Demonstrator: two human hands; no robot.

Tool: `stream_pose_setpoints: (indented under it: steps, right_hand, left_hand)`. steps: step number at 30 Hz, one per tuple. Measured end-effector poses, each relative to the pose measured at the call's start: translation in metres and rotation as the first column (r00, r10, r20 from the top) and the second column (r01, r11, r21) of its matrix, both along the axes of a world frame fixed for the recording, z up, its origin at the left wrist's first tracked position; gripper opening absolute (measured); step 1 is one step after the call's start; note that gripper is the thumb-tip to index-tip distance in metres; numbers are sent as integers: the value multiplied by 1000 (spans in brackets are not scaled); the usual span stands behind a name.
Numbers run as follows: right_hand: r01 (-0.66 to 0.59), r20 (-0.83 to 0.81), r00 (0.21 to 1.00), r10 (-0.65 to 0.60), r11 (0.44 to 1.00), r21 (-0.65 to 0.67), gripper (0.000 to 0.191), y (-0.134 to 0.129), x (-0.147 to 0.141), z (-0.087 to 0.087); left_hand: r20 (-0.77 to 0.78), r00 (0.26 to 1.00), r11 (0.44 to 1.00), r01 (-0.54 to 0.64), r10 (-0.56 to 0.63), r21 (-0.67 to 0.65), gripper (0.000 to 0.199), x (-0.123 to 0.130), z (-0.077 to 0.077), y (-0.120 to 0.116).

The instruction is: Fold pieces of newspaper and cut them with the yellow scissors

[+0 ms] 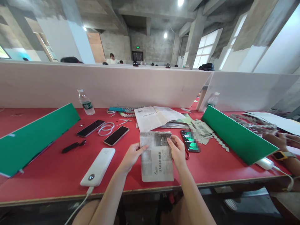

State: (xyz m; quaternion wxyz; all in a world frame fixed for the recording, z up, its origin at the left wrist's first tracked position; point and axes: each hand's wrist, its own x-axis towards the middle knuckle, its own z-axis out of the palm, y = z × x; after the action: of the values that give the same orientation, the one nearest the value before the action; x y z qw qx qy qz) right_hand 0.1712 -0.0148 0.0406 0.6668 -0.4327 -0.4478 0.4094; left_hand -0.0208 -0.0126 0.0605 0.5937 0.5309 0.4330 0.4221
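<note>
"As I watch remotely, where's the newspaper point(156, 162)?"
"Over the red table point(58, 175); my left hand point(131, 155) pinches its left edge, my right hand point(178, 150) its upper right edge, thumbs on top."

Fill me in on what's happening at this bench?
The person's left hand and right hand each grip a side of a newspaper piece, held over the near part of the red table. More newspaper lies just beyond it. A lit phone is to the right; two dark-screened phones and a white power bank with a cable plugged in are to the left. Past the right green divider, another person's hands are by a grey folded-looking chain.
</note>
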Motion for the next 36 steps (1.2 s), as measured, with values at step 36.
stream_pose_setpoints:
  steps: [36]
  right_hand:
    - [6,272,962,19,996,-91,33,8,23,-15]
  left_hand:
    - [61,990,991,-127,125,31,37,8,-18,7]
